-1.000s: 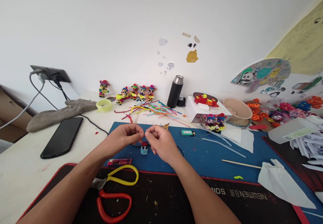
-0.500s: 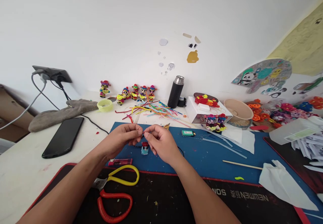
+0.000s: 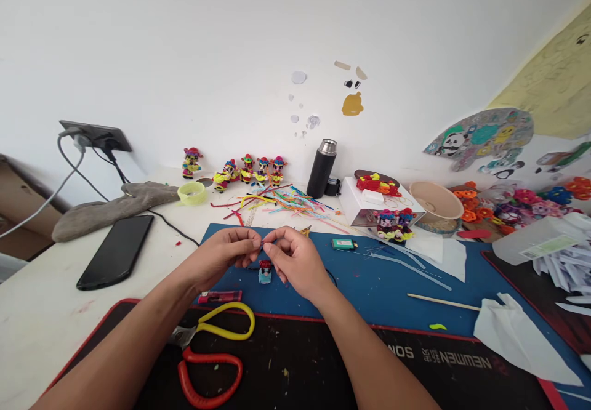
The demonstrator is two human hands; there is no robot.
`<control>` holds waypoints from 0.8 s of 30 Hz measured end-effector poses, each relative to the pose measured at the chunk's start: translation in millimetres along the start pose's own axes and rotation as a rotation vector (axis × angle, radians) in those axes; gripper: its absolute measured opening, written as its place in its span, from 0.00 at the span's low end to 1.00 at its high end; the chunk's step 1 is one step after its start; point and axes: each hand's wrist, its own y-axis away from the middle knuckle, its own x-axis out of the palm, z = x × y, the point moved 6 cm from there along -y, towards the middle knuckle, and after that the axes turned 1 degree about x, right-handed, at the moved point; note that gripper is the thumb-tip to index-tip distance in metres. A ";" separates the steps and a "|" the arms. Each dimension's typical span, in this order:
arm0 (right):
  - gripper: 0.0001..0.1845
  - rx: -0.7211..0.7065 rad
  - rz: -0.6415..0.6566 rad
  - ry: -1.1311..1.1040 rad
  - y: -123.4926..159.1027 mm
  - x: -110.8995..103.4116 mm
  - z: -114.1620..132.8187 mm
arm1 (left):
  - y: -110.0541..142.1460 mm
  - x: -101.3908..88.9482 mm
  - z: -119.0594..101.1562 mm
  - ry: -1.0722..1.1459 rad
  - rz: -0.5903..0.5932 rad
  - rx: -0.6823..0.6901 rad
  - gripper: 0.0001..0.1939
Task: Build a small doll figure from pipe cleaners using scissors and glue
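My left hand (image 3: 235, 249) and my right hand (image 3: 292, 259) meet above the blue mat (image 3: 369, 293), fingertips almost touching. Both are closed in a pinch, thumb against forefinger. Between the tips shows a trace of something thin and small, too fine to name. Just below them, a little figure (image 3: 265, 273) with a red top and pale blue body stands on the mat. Nearer to me lie a red lighter (image 3: 220, 297) and scissors (image 3: 226, 322) with one yellow and one red handle, their blades partly hidden behind my left forearm.
Loose coloured pipe cleaners (image 3: 295, 202) lie behind my hands, near several finished figures (image 3: 247, 168) and a black flask (image 3: 322, 170). A phone (image 3: 115, 252) rests at left. To the right are a white box (image 3: 353, 204), a wooden stick (image 3: 443, 301) and crumpled tissue (image 3: 517, 336).
My fingertips have shifted very slightly against each other, and the right hand has risen a touch. Everything else stays where it was.
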 end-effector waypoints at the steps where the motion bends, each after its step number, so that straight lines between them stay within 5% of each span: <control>1: 0.08 -0.002 0.002 0.001 -0.1 0.1 0.1 | 0.1 0.3 0.0 0.005 0.004 -0.002 0.19; 14: 0.04 -0.091 -0.062 0.281 2.9 -0.5 4.1 | -3.5 -2.3 9.0 0.017 0.029 -0.052 0.17; 24: 0.04 -0.099 -0.050 0.296 2.4 -1.3 2.9 | -2.8 -1.3 9.7 0.070 0.059 -0.074 0.16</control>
